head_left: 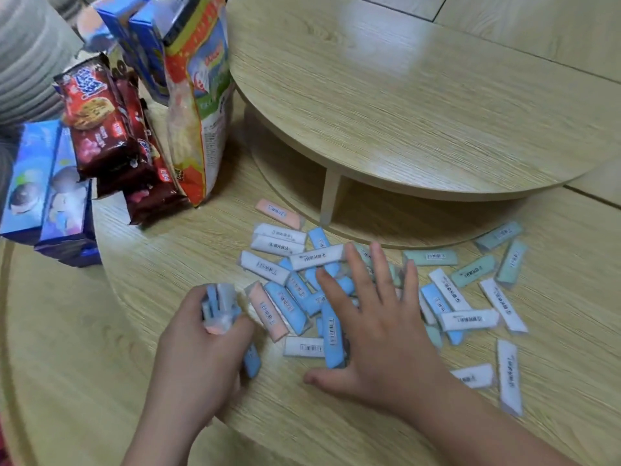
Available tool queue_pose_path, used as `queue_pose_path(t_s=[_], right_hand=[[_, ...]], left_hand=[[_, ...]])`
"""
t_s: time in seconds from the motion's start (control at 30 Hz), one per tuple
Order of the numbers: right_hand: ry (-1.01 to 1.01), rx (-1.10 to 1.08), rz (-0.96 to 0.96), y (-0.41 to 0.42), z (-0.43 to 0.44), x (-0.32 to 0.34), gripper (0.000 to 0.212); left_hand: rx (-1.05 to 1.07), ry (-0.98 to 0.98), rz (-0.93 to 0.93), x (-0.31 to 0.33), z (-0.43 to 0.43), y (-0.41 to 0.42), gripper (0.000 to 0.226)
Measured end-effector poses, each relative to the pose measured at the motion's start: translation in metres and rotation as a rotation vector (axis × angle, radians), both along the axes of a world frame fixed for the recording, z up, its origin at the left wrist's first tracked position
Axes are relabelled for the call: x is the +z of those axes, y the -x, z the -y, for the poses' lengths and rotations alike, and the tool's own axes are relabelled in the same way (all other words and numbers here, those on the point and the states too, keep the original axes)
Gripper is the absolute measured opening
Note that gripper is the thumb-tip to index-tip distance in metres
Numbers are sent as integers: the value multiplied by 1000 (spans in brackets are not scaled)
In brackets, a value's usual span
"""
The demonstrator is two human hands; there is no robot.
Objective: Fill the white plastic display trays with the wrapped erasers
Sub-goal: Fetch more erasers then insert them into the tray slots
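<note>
A pale wood-grain bench fills the view, with a raised round tier at the far right and snack packets stacked far left. Scattered across the near middle lie the erasers, small wrapped bars in white, blue, green and pink, some overlapping, some lying apart out to the right. No white trays are in view, so the filling itself looks not yet begun; this reads as gathering.

The left hand is curled tight around a bundle of several erasers, their ends poking up above the fingers. The right hand is spread flat, palm down, fingers fanned over the middle of the pile, pressing on a few blue ones.

These bars look light and fairly stiff, and the clear wrap is likely slick, so a loose bundle could slip or fan out. Best taken across the long sides, pinched at mid-length. The ones lying flat may need a fingertip under an end to lift.
</note>
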State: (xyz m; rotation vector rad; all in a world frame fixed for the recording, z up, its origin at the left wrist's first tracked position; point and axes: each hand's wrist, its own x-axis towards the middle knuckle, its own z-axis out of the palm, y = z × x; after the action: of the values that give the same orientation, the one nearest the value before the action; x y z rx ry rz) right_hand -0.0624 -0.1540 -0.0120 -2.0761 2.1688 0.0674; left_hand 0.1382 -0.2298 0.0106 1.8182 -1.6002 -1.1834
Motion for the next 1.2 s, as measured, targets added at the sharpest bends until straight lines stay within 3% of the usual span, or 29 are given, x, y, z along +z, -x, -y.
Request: queue_pose_path(t_s=[0.13, 0.27, 0.43, 0.97, 1.2], right_hand=[[-49, -174, 39, -7, 1, -4, 125], [16, -204, 102, -6, 5, -7, 112], [153, -156, 209, 0, 15, -12, 97], [257, -109, 226, -5, 24, -10, 73], [270, -106, 259, -7, 32, -10, 75]], left_hand=[[-69, -33, -46, 2, -2, 19, 34], [-116, -46, -29, -1, -6, 31, 26], [-27, 6, 21, -6, -14, 39, 20], [135, -3, -47, -14, -14, 48, 18], [124, -24, -45, -12, -15, 53, 22]])
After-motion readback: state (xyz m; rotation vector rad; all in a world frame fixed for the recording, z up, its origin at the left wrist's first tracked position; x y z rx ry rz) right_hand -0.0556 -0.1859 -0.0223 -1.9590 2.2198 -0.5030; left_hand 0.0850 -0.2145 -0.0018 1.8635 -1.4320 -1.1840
